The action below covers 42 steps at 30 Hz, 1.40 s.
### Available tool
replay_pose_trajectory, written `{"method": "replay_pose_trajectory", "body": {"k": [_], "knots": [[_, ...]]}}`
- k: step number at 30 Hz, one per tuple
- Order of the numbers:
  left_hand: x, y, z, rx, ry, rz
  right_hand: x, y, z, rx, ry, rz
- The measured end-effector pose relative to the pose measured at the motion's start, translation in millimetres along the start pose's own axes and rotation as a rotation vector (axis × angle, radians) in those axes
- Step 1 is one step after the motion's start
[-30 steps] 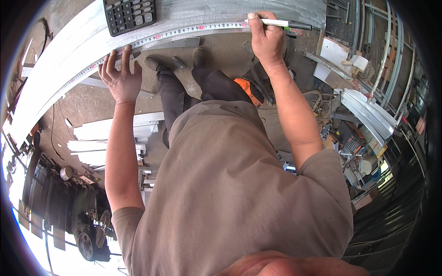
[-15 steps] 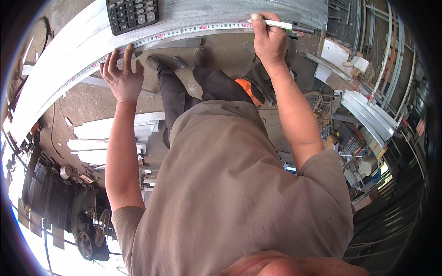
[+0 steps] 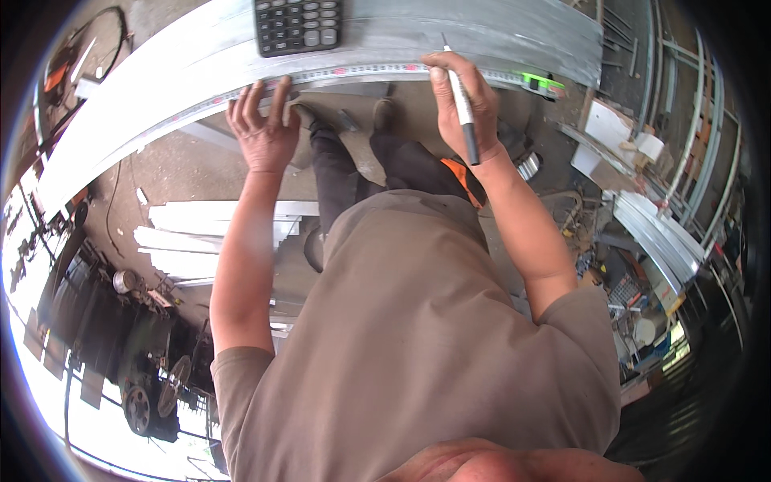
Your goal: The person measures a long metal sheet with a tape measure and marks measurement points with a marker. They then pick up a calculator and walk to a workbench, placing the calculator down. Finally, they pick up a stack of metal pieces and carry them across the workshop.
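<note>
My right hand (image 3: 475, 100) is closed around a white and black marker pen (image 3: 461, 96). Its dark end slants down toward my wrist, and its thin far end points away over a grey metal sheet (image 3: 498, 36). A tape measure (image 3: 376, 70) is pulled out along the sheet's near edge, its green case (image 3: 544, 85) to the right of my right hand. Spread fingers of my left hand (image 3: 265, 132) rest on the tape and the edge, holding nothing. Between the hands, farther back on the sheet, lies a black calculator (image 3: 297, 28).
White and silvery strips (image 3: 189, 241) lie on the floor at left, beyond a dark machine with wheels (image 3: 144, 402). Long metal profiles (image 3: 654, 229) and cardboard pieces (image 3: 606, 120) crowd the right side. An orange and black object (image 3: 464, 181) is beside my legs.
The marker has swung from lying sideways to pointing away, its dark end now toward my wrist. The view has shifted, and the tape's green case now shows fully. My left hand stays at the edge.
</note>
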<state>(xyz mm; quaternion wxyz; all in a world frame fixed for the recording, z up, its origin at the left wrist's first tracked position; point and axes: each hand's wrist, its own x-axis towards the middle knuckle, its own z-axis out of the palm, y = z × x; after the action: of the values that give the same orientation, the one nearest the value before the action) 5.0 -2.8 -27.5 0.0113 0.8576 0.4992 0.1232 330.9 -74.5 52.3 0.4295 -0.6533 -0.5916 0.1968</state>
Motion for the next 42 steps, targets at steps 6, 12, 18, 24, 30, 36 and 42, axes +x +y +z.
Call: {"method": "replay_pose_trajectory", "body": {"k": [6,12,18,24,30,36,42], "knots": [[0.2,1.6,-0.4,-0.028,0.037,-0.014,29.9,-24.8,67.2,-0.081,-0.042,-0.247],[0.0,1.7,1.4,-0.048,0.064,-0.022,33.6,-32.8,92.4,-0.218,-0.093,-0.258],[-0.9,1.8,2.5,-0.037,0.059,-0.033,33.5,-34.8,95.6,-0.262,-0.13,-0.206],[-1.5,-0.9,2.1,0.049,0.031,0.004,35.7,-39.1,93.1,-0.31,-0.133,-0.205],[-0.8,1.2,1.8,-0.012,0.063,-0.013,34.8,-32.8,76.7,-0.219,-0.074,-0.232],[-0.3,2.5,0.7,-0.031,0.08,-0.021,4.3,-7.7,17.8,-0.304,0.03,-0.156],[0.4,4.4,-2.9,-0.011,0.053,-0.025,-27.5,24.6,-27.8,-0.462,0.039,-0.144]]}}
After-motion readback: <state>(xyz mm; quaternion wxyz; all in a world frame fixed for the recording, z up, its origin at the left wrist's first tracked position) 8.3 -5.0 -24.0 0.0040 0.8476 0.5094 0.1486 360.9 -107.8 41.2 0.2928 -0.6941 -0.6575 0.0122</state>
